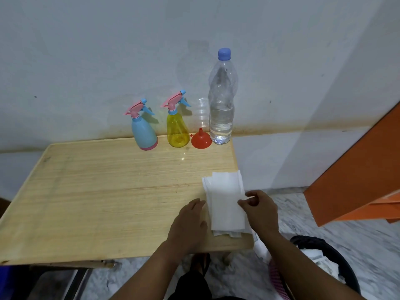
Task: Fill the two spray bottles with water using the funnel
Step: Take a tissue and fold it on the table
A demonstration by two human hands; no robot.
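1. The two small plastic spray bottles stand upright at the far edge of the table, against the wall: a pale blue spray bottle with a pink base (pixel 144 132) on the left and a translucent yellow spray bottle (pixel 178 131) near it on the right. Both carry pink-and-blue trigger heads, screwed on. They look empty, so likely light and easy to tip; best held round the belly while the collar is unscrewed.
2. The small orange plastic funnel (pixel 201 140) rests mouth-down, spout up, between the yellow bottle and the water bottle, just beside both. It looks stiff and very light; pinching the spout would lift it, and it probably needs steadying once seated in a narrow neck.
3. The tall clear plastic water bottle with a blue cap (pixel 221 100) stands at the table's far right corner, capped and roughly half full. Its thin, dented walls will likely give under a squeeze, so a mid-body grip with a slow pour seems wise.
4. A stack of white paper napkins (pixel 225 202) lies at the near right of the light wooden table (pixel 97 191).
5. The right hand (pixel 258 210) pinches the napkins' right edge; the left hand (pixel 190 221) lies flat and empty, fingertips at their left edge. Filling has not begun.
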